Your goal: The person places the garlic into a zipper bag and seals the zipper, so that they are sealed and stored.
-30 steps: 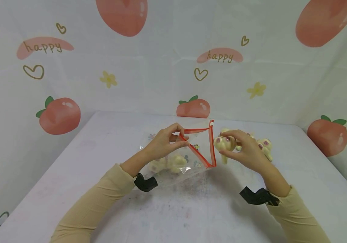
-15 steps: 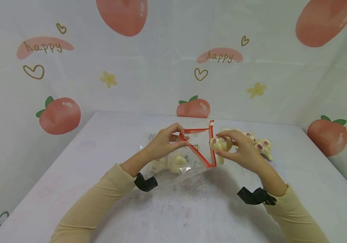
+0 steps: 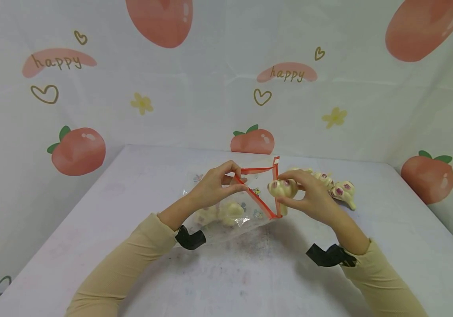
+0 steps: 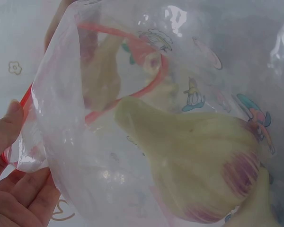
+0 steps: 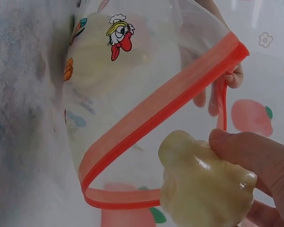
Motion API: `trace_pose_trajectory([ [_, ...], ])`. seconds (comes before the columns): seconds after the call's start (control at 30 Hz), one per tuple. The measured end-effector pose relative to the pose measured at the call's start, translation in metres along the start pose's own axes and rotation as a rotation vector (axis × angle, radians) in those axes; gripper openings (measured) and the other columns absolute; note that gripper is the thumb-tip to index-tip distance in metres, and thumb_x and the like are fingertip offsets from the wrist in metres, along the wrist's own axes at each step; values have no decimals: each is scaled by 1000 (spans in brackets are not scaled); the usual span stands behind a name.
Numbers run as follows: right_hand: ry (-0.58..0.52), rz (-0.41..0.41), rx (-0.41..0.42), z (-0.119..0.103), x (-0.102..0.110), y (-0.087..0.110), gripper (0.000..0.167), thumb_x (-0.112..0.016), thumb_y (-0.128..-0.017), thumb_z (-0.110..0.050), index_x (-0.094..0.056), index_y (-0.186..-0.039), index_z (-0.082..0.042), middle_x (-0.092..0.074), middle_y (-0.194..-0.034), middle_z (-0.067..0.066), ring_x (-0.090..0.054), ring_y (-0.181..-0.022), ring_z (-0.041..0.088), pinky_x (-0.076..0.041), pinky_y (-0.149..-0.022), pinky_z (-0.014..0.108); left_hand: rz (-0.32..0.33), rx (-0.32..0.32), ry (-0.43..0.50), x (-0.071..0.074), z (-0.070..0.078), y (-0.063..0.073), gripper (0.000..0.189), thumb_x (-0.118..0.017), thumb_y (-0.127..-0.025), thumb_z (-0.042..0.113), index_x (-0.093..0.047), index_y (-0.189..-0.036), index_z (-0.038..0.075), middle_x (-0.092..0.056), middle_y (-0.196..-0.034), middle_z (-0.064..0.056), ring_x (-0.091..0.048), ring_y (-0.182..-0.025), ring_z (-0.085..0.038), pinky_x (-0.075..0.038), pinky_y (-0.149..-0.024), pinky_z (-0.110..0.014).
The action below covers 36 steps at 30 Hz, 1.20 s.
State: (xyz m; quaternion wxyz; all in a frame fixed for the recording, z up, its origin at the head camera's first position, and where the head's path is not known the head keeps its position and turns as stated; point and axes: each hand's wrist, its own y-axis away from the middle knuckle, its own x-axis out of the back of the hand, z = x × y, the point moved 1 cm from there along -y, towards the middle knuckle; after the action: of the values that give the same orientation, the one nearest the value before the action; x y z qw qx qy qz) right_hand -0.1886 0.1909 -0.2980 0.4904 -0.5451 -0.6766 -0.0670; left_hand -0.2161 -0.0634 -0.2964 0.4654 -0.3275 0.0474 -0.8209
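Note:
My left hand (image 3: pixel 214 187) pinches the red-zippered edge of a clear zip bag (image 3: pixel 267 208) printed with cartoon figures, and its mouth gapes to the right. Inside, garlic bulbs (image 4: pixel 203 165) with purple patches show through the plastic. At the bag's mouth, my right hand (image 3: pixel 315 196) holds another garlic bulb (image 3: pixel 281 188) between thumb and fingers. In the right wrist view that bulb (image 5: pixel 206 182) overlaps the red zipper strip, its knobbly side facing the camera.
More garlic bulbs (image 3: pixel 344 191) lie on the white table (image 3: pixel 226 286) behind and right of my right hand, partly hidden by it. A pale cloth backdrop (image 3: pixel 194 79) with printed fruit and "happy" lettering stands behind the table.
My right hand has moved left with its garlic bulb, from beside the bag to its mouth, uncovering more of the bulbs behind. My left hand and the bag have stayed put.

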Motion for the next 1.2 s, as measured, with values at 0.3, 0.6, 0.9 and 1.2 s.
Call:
trace_pose_trajectory([
  [0.3,-25,-12,44,-1,-7,-3,45,-81,-71,-8,-62,-112,-6,-64,-110,9,-52,-92,10,-55,-81,44,8,-49,-16,-1,-4,0,27,-69,-83,6,-47,-97,4,-57,-94,-8,-71,-87,-19,-53,-84,-32],
  [0.6,-48,-35,36,-3,-10,-5,44,-79,-74,-11,-61,-114,-5,-63,-110,9,-51,-89,12,-54,-83,47,-6,-1,2,-1,0,0,26,-69,-83,7,-48,-99,3,-58,-97,-11,-70,-92,-23,-52,-87,-34],
  [0.9,-70,-42,60,-2,-15,-6,47,-80,-71,-8,-60,-114,-3,-63,-108,8,-52,-89,9,-55,-81,45,3,-7,4,0,1,0,26,-69,-83,7,-48,-98,3,-57,-95,-11,-70,-86,-25,-51,-83,-29],
  [1.2,-86,-78,60,-1,-22,-7,44,-78,-73,-4,-60,-114,-4,-63,-114,11,-53,-96,16,-54,-83,48,4,-6,2,0,3,0,27,-69,-83,6,-49,-99,1,-60,-96,-13,-71,-87,-23,-52,-83,-30],
])
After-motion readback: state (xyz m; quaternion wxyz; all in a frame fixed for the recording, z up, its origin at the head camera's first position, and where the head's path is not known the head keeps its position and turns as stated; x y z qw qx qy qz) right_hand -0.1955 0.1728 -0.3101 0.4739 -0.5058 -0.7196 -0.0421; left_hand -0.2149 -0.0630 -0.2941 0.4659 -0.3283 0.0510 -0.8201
